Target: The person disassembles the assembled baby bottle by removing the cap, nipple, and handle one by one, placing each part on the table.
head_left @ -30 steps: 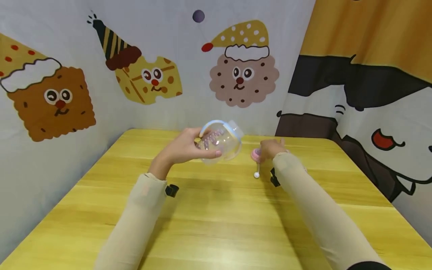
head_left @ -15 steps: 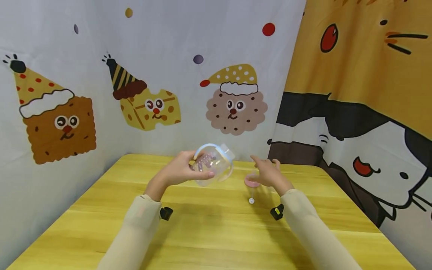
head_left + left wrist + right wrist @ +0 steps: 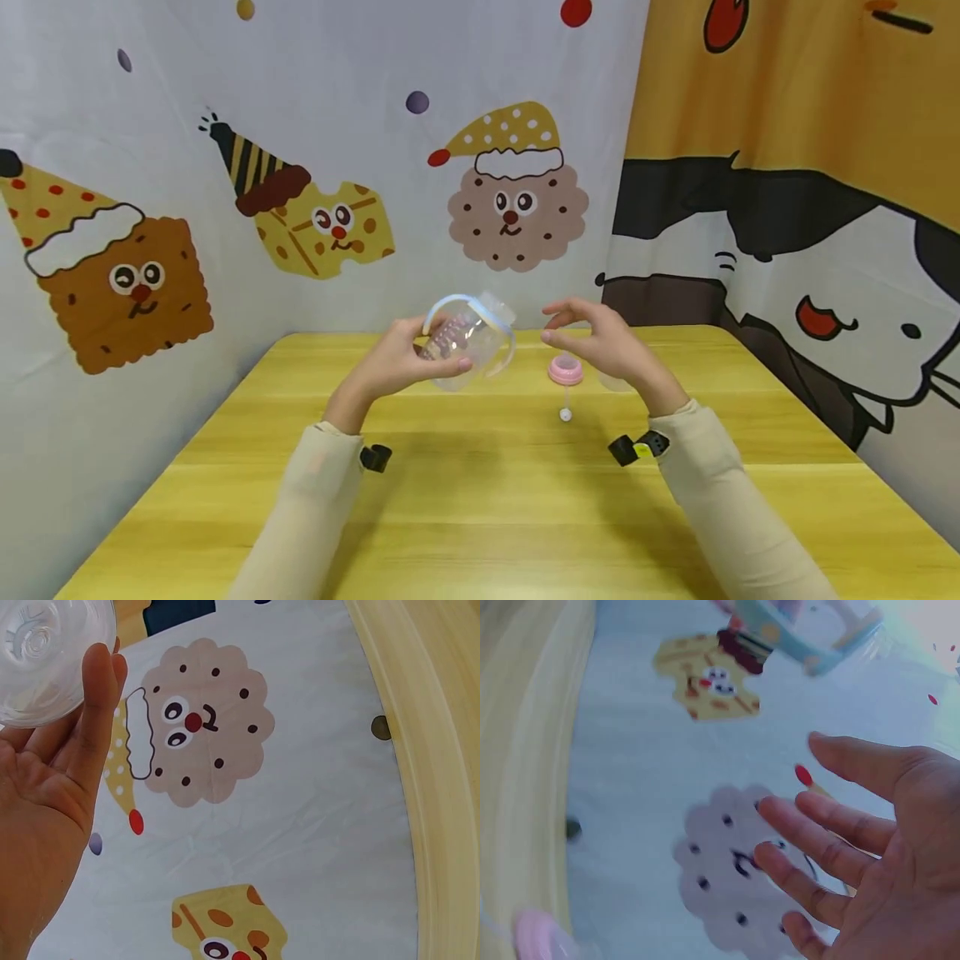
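Observation:
A clear, wide-bellied baby bottle point(image 3: 468, 350) with a blue handle ring leans to the right above the table, its uncapped neck up. My left hand point(image 3: 393, 367) grips it around the body; the left wrist view shows the bottle's round base point(image 3: 45, 667) against the fingers. On the table lies a pink bottle collar point(image 3: 566, 370), with a thin straw ending in a white weight point(image 3: 566, 414). Raised to the right of the bottle and above the collar, my right hand point(image 3: 603, 342) holds nothing, fingers spread in the right wrist view.
A small translucent cover point(image 3: 615, 382) lies on the table, partly behind my right wrist. The yellow wooden table point(image 3: 480, 500) ends at a white cloth point(image 3: 337, 308) printed with cartoon snacks; a cat-patterned curtain point(image 3: 817, 242) hangs at the right.
My right hand has left the pink collar, rising and turning toward the bottle. The collar stays on the table. My left hand keeps the bottle nearly still while the head view tilts.

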`<state>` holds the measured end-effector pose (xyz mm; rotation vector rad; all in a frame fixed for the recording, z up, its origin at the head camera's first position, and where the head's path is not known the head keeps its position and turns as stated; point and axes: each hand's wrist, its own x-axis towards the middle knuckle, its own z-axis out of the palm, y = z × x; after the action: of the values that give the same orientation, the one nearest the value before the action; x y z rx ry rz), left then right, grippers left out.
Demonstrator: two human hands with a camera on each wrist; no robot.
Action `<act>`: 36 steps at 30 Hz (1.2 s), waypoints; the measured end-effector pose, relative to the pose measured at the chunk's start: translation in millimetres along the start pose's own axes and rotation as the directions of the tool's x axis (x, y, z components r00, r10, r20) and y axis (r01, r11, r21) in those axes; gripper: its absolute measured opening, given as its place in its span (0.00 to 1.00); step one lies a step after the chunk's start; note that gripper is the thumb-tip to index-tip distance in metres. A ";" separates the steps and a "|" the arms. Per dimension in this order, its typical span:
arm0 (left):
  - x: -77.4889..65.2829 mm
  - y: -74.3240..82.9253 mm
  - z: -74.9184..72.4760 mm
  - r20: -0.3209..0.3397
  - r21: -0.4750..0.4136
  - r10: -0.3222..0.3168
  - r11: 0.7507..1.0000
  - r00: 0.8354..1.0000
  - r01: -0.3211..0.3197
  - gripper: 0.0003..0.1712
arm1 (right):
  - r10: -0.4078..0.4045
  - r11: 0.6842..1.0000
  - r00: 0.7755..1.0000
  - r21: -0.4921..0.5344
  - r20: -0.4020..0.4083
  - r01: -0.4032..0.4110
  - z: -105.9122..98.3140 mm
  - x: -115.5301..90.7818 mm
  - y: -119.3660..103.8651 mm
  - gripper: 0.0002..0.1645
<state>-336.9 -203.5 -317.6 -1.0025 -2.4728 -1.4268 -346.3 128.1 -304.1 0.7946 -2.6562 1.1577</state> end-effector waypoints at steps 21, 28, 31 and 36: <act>27.6 0.7 -1.7 -0.011 -0.045 0.046 0.998 0.999 -0.047 0.29 | -0.116 0.916 0.964 0.401 0.240 0.011 31.6 14.6 -15.3 0.18; 21.2 -2.9 -2.1 -0.021 -0.047 0.045 0.998 0.999 -0.046 0.32 | -0.103 0.868 0.975 0.497 0.196 -0.008 47.7 17.7 -16.7 0.19; 17.5 -4.9 -1.8 -0.019 -0.055 0.039 0.998 0.999 -0.040 0.32 | -0.106 0.856 0.976 0.517 0.191 -0.009 52.8 18.1 -15.5 0.17; 11.1 -9.6 -1.2 -0.017 -0.054 0.022 0.998 1.000 -0.023 0.30 | -0.105 0.851 0.974 0.525 0.201 -0.017 59.7 17.6 -12.5 0.16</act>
<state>-351.5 -202.3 -319.5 -1.0202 -2.4161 -1.4966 -349.9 71.1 -331.9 1.1183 -2.4778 1.9303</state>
